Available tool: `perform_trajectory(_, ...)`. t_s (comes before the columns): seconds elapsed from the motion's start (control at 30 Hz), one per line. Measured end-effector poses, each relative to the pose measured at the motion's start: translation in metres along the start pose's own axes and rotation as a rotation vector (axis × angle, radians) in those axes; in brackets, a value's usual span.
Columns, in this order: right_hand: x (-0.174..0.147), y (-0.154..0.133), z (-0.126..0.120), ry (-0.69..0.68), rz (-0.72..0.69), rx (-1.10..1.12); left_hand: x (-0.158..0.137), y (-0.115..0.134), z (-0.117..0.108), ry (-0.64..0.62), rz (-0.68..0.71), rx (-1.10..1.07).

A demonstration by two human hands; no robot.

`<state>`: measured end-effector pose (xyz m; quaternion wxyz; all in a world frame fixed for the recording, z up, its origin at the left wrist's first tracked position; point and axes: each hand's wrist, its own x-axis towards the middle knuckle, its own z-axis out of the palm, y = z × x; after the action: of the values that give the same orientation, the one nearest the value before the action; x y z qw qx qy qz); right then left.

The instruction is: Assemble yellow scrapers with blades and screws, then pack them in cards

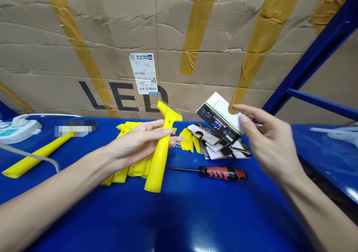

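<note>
My left hand [148, 138] grips a yellow scraper [160, 151] between thumb and fingers, its bladed head up and its handle pointing down toward me. On the right, my right hand [268, 140] pinches a folded black-and-white packaging card [219, 117] by its right edge, tilted above the table. Under that card lies a pile of similar cards [223, 151]. Beside the pile are several small yellow plastic pieces [190, 140]. More yellow handles [121, 175] lie behind and below my left hand, partly hidden by it.
A red-and-black screwdriver [223, 173] lies on the blue table [179, 222]. To the left are another yellow-handled tool [39, 157], a cable [33, 156] and a white power strip [21, 131]. A large cardboard box [125, 28] stands behind, with a blue metal frame [310, 54] at right.
</note>
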<state>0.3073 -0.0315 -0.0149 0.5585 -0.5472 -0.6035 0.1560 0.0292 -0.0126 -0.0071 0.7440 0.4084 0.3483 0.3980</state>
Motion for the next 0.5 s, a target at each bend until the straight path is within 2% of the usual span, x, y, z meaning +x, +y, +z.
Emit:
perform_trajectory(0.07,-0.004,-0.001,0.007,-0.161,0.164,0.13,-0.002,0.001,-0.001,0.037,0.025,-0.042)
perform_trajectory(0.17,-0.011,0.001,0.019,-0.25,0.306,0.294,-0.005,0.004,0.002,0.14,0.08,-0.112)
perform_trajectory(0.33,-0.021,-0.002,0.034,-0.315,0.433,0.393,-0.003,0.009,0.003,0.234,0.285,-0.223)
perform_trajectory(0.5,-0.028,-0.006,0.041,-0.34,0.508,0.483,-0.002,0.01,-0.003,0.241,0.364,-0.205)
